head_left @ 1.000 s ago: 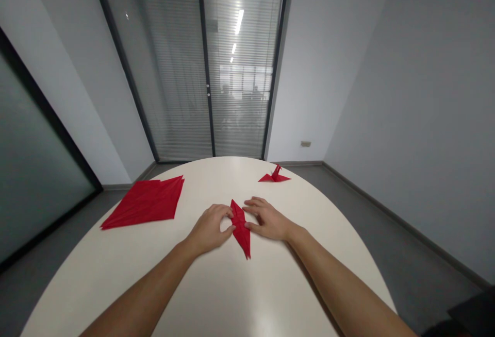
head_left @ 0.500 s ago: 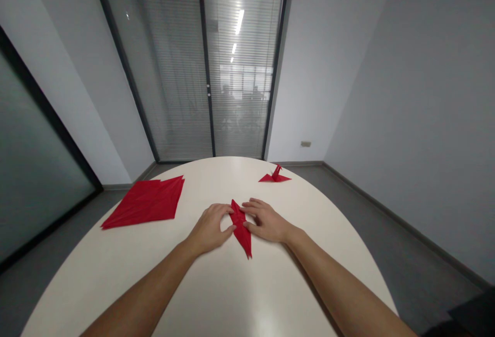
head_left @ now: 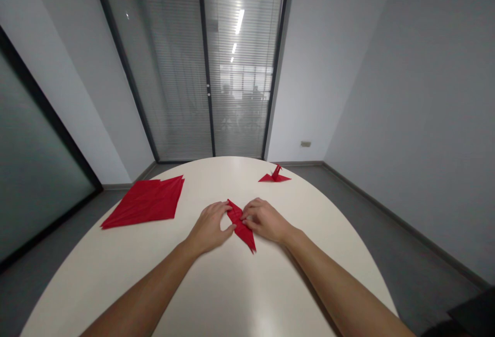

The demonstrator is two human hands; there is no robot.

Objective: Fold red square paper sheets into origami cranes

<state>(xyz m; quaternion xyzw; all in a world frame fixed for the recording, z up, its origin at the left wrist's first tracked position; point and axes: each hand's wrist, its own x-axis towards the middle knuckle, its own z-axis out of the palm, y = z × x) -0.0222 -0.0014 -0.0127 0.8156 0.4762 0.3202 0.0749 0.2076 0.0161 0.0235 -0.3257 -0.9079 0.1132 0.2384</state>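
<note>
A narrow, pointed piece of folded red paper (head_left: 243, 230) lies on the white round table (head_left: 216, 290) between my hands. My left hand (head_left: 209, 226) rests on its left side, thumb and forefinger curled against the paper's edge. From the right, my right hand (head_left: 265, 219) has its fingers bent and pinched on the paper's upper part. The paper's near tip points toward me and to the right.
A stack of flat red paper sheets (head_left: 147, 202) lies at the table's left. A finished red paper crane (head_left: 275, 175) stands at the far right of the table. Glass doors with blinds are behind; grey floor surrounds the table.
The folded paper has turned a little, its near tip swinging to the right. My right hand's fingers went from lying flat to bent and pinched on the paper.
</note>
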